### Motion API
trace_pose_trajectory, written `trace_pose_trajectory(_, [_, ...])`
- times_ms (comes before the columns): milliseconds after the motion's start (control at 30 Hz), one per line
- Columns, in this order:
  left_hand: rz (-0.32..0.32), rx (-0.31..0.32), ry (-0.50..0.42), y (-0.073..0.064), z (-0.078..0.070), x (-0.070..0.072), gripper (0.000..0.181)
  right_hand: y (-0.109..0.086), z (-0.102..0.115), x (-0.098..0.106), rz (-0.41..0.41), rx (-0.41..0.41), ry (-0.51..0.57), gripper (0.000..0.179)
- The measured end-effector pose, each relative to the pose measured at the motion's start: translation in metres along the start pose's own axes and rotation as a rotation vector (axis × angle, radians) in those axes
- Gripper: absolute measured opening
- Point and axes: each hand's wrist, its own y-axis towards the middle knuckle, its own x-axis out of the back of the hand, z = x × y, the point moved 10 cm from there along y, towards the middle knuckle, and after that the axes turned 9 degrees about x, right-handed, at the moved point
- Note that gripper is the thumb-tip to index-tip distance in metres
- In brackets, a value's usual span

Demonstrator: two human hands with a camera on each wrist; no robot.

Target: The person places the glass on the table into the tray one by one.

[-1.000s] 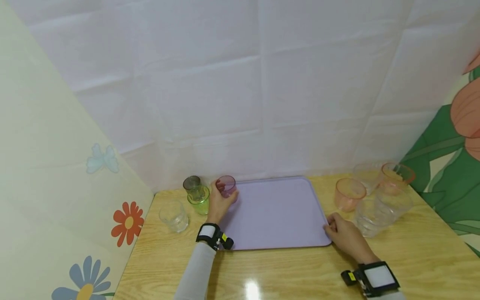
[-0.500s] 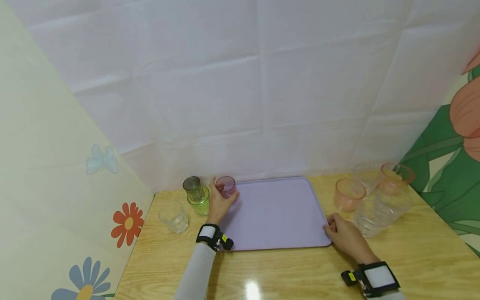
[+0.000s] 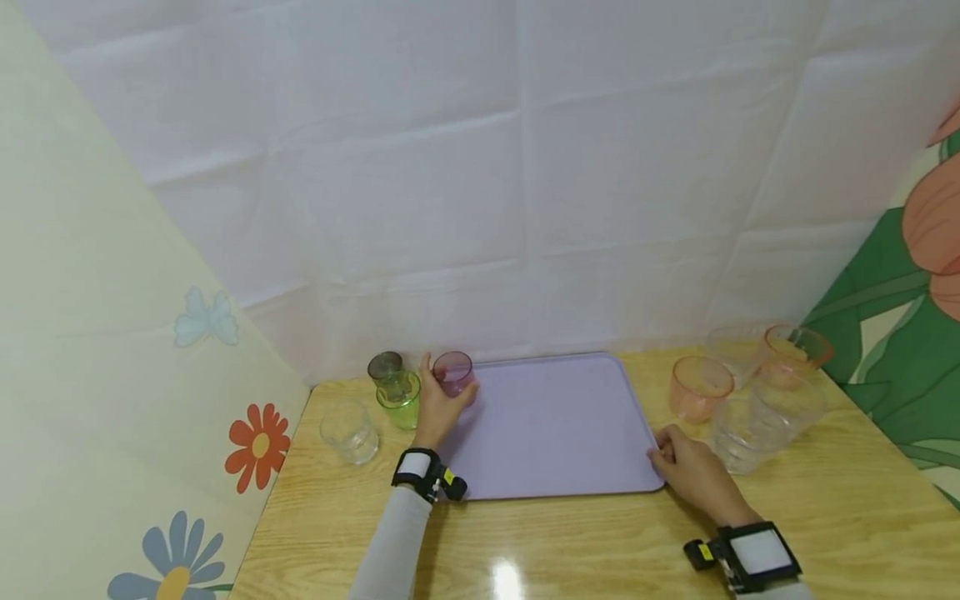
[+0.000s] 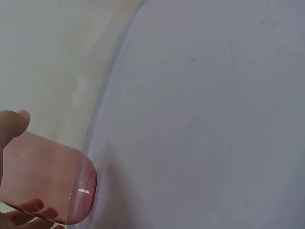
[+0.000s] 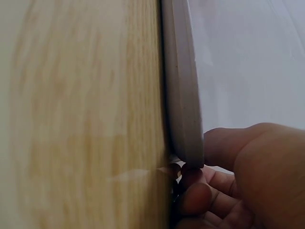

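Note:
My left hand [image 3: 438, 414] holds a small purple glass [image 3: 452, 372] upright at the far left corner of a lilac tray [image 3: 558, 425]. In the left wrist view the thumb lies on one side of this glass [image 4: 40, 174] and fingertips show on the other. Its base is by the tray's rim; whether it touches the tray I cannot tell. At the tray's right edge, my right hand [image 3: 697, 473] grips the rim near the front corner. The right wrist view has the thumb against the tray edge [image 5: 188, 100], with curled fingers low beside it.
Left of the tray stand a dark glass [image 3: 386, 364], a green glass [image 3: 401, 414] and a clear glass [image 3: 352, 435]. On the right are an orange glass [image 3: 697, 392], an orange-rimmed glass [image 3: 791, 354] and several clear ones. A white sheet [image 3: 420, 208] hangs behind.
A finger of my left hand has straightened upward beside the purple glass. The right hand and the tray have not visibly moved.

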Motion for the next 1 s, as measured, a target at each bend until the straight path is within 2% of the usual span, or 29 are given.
trace_pose_trajectory(433, [0.004, -0.031, 0.001, -0.007, 0.000, -0.001, 0.105, 0.000, -0.001, -0.001, -0.001, 0.005, 0.007, 0.020])
trace_pose_trajectory(633, [0.011, -0.018, 0.013, -0.013, 0.002, -0.001, 0.105, 0.000, -0.001, 0.000, -0.002, 0.006, 0.008, 0.019])
trace_pose_trajectory(833, [0.003, -0.064, 0.006, -0.016, 0.001, -0.001, 0.100, 0.001, -0.001, 0.000, 0.005, 0.006, 0.009, 0.019])
trace_pose_trajectory(1000, [0.011, -0.075, -0.032, -0.020, 0.003, -0.002, 0.097, 0.001, -0.002, -0.001, 0.002, 0.009, 0.007, 0.020])
